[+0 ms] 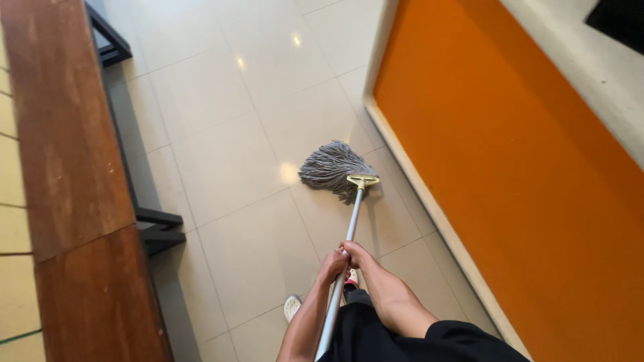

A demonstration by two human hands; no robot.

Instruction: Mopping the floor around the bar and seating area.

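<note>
Both hands are wrapped tight round the silver mop handle (349, 224): the left hand (331, 263) and the right hand (359, 256) sit side by side on the pole, the right a touch further up toward the head. The pole's long axis runs from the person's waist forward and slightly right, ending at the yellow clamp (362, 179). The grey string mop head (330, 167) lies splayed leftward on the pale tiled floor (221, 161), near the orange wall (510, 174), opposite the wooden bench (74, 167).
</note>
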